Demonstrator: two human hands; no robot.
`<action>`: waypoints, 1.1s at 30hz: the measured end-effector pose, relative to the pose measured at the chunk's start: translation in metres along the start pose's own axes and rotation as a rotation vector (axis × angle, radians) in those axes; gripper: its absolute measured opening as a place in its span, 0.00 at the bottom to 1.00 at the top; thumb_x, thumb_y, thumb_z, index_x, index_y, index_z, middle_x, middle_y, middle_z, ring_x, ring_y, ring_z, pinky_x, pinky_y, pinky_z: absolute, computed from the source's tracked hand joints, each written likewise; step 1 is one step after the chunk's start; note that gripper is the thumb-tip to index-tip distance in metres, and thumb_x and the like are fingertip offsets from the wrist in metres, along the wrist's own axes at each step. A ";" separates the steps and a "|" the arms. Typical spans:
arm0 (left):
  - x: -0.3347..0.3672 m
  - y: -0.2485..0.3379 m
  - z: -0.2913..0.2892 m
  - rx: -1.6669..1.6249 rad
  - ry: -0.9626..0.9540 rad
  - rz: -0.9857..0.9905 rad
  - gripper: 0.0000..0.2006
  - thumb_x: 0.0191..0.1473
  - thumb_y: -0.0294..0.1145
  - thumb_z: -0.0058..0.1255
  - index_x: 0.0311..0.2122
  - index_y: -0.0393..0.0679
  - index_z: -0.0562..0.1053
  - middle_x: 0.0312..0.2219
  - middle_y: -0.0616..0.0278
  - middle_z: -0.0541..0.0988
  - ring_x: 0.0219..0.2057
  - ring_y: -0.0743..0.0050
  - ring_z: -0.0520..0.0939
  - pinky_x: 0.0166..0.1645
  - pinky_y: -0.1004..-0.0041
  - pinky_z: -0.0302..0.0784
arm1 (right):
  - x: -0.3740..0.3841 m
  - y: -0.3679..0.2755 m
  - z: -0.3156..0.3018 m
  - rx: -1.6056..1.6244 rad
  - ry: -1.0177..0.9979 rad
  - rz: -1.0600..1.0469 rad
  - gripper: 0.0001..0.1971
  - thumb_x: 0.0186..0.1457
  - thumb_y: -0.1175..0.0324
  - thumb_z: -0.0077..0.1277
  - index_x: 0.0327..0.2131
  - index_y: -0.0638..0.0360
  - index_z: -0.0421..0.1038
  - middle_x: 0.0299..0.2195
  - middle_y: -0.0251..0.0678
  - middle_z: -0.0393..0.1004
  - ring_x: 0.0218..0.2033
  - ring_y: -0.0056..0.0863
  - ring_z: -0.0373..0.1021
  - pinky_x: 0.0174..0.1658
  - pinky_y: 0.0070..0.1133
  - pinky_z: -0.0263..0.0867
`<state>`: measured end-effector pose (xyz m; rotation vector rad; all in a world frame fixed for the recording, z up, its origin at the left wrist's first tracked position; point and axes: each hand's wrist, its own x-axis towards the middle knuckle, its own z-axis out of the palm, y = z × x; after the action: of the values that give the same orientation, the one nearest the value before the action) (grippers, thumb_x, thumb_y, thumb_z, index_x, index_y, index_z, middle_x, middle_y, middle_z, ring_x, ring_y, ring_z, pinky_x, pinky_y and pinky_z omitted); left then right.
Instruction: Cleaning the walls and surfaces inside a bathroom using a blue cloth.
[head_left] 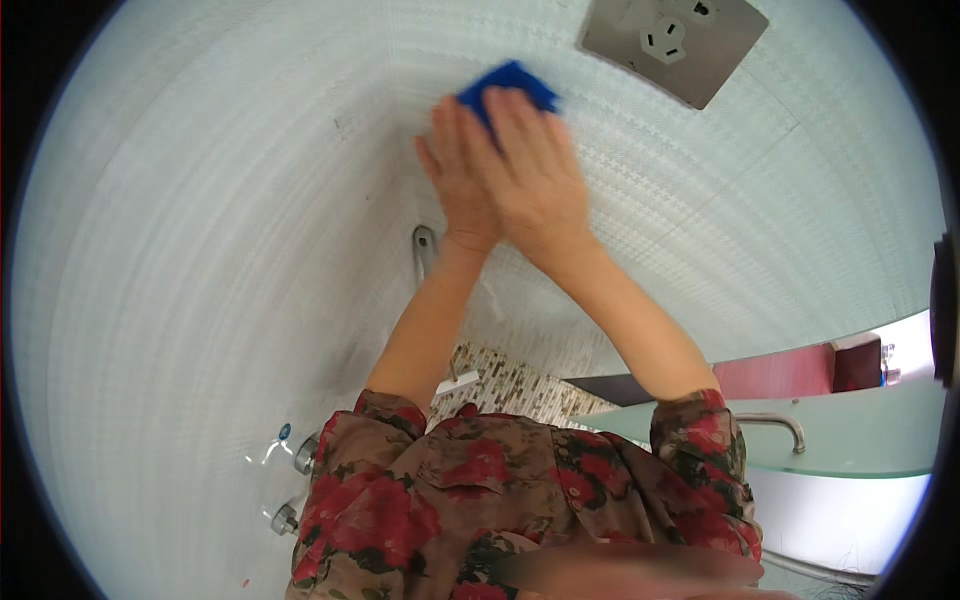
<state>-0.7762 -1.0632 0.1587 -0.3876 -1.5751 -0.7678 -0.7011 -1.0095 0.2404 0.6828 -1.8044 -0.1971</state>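
Observation:
Against the light, finely patterned tiled wall (680, 170), a blue cloth (515, 78) is pressed near the corner where two walls meet. My right hand (545, 195) lies flat over the cloth, its fingers stretched out and holding it to the wall. Just to the left, my left hand (465, 200) is stretched out beside and partly behind the right one, thumb apart. Its fingertips come close to the cloth's left edge; whether they touch it I cannot tell. Both arms reach up and forward, and the fingers are slightly blurred.
A metal socket plate (680, 45) is fixed to the wall at upper right. Below my wrists is a metal bracket (423, 240). Chrome fittings (306, 455) stick out from the left wall. At right is a glass counter (860, 430) with a curved metal tap (790, 425). Mosaic tiles (505, 380) show between my arms.

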 end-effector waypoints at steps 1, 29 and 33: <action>0.002 -0.002 0.003 0.202 -0.029 -0.025 0.30 0.57 0.40 0.44 0.60 0.31 0.58 0.60 0.39 0.59 0.63 0.43 0.57 0.64 0.41 0.45 | 0.005 -0.005 0.014 0.020 0.023 -0.013 0.21 0.50 0.68 0.49 0.49 0.61 0.71 0.53 0.45 0.69 0.55 0.39 0.65 0.58 0.35 0.57; 0.003 0.321 0.015 -0.324 -0.056 0.441 0.29 0.55 0.40 0.42 0.61 0.42 0.60 0.64 0.57 0.57 0.65 0.61 0.57 0.61 0.42 0.49 | -0.152 0.137 -0.243 -0.453 0.221 0.371 0.22 0.49 0.81 0.45 0.50 0.73 0.67 0.56 0.60 0.62 0.59 0.57 0.57 0.61 0.44 0.52; -0.028 0.334 0.018 -0.339 -0.082 0.559 0.26 0.53 0.42 0.43 0.57 0.45 0.65 0.62 0.60 0.61 0.62 0.65 0.61 0.59 0.48 0.53 | -0.202 0.133 -0.247 -0.485 0.193 0.456 0.23 0.49 0.81 0.45 0.52 0.76 0.63 0.56 0.67 0.57 0.58 0.64 0.55 0.61 0.46 0.53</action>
<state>-0.5679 -0.8057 0.2148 -1.0675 -1.3121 -0.5793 -0.4827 -0.7422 0.2213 -0.0562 -1.5934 -0.2398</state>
